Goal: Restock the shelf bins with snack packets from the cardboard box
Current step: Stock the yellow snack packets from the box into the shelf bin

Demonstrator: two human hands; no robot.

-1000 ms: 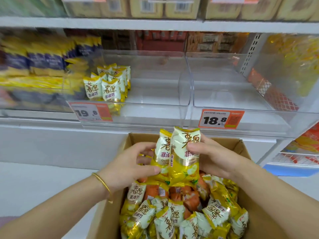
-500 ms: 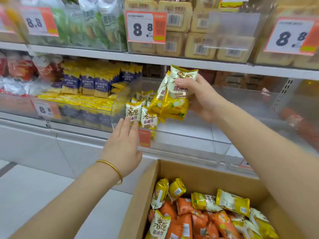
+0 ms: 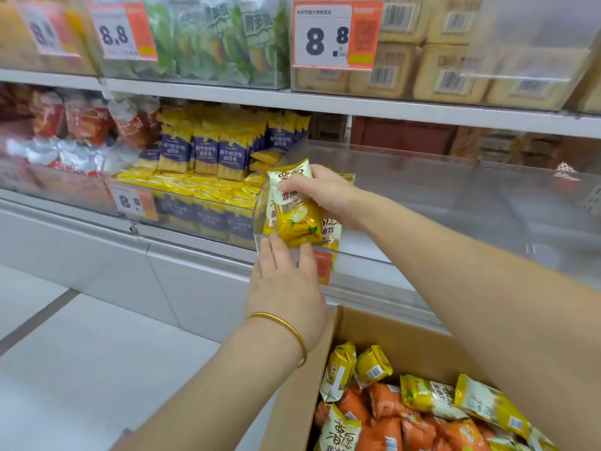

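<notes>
My right hand grips a small bunch of yellow-and-white snack packets and holds them down inside the left end of a clear shelf bin, beside like packets standing there. With straight fingers my left hand touches the bin's front wall just below the packets. The open cardboard box sits at the bottom right, with yellow and orange packets heaped inside.
Left of the bin, a neighbouring bin holds purple-and-yellow packets behind an 8.8 price tag. The shelf above carries green bags and tan boxes with price tags. White floor lies to the left.
My right hand has lowered the packets from above the bin's rim down into the bin. My left hand has shifted right along the bin front. The view has moved closer.
</notes>
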